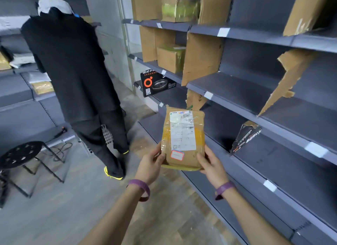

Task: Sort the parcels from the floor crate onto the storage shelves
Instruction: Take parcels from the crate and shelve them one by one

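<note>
A: Entry 1, far L?
B: Stool [20,153], blk, 9 o'clock. Then a second person [73,62], dark clothes, 11 o'clock, back turned. Neither is a task item.
A: Entry 2?
B: L hand [151,164]. Fingers [160,156] wrapped on the parcel's lower-L corner, thumb on the top face.
A: Entry 3, the goods?
B: Parcel [183,139]. Brown taped mailer, label up, held mid-air over the floor, centre frame. Long axis runs 6 to 12 o'clock. Touches no shelf.
A: Entry 4?
B: R hand [211,167]. Same grip, lower-R corner, thumb on top.
A: Entry 5, dest.?
B: Storage shelves [237,91], 1 to 4 o'clock from the parcel, grey bays w/ cardboard dividers [200,58], mostly bare. R hand is the nearer one.
A: So the move?
B: Prob. a push toward 2 o'clock, far short edge leading, R hand guiding. Crate not in view.
</note>
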Demonstrator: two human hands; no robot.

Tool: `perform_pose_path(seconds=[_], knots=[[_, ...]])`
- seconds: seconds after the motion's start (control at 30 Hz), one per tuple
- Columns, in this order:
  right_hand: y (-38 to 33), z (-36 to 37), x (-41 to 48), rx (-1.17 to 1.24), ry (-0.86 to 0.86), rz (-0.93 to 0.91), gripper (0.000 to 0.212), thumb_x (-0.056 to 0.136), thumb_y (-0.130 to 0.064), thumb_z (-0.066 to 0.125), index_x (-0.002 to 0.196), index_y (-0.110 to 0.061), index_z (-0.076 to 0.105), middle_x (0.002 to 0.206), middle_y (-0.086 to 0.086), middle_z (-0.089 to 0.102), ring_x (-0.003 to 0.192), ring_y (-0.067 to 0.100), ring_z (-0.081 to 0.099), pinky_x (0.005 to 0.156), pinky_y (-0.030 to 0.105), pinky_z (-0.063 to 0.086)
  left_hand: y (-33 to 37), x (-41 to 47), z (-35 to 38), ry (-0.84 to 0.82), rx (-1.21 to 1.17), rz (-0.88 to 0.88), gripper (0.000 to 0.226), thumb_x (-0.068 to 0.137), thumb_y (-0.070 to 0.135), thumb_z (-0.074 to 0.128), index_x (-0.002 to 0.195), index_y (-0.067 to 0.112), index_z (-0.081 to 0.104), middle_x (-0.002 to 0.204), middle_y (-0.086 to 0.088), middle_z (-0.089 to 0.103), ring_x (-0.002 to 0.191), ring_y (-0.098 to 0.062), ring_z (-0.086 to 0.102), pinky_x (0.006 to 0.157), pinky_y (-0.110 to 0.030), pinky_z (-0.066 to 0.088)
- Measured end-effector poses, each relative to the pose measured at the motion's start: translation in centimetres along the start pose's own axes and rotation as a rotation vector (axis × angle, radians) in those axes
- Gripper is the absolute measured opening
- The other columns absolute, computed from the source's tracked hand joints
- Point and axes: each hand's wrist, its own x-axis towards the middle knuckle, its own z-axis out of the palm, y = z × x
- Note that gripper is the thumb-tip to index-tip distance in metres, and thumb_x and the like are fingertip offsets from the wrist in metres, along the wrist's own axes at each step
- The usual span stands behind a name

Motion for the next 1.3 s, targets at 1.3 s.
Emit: perform_pose_path(seconds=[1.3], knots=[[4.4,17.9,41.6,0.015,0.214,-0.028,0.043,0.095,0.004,0.048,0.137,-0.004,0.043,0.13,0.004,0.056,0.119,0.012,0.055,0.105,0.028,0.042,-14.6,42.3,-16.4,-0.131,-0.096,0.01,0.036,0.097,0.002,0.048,0.122,0.027,0.055,0.094,0.005,0.07,0.082,-0.004,0.065,0.077,-0.02,0.052]])
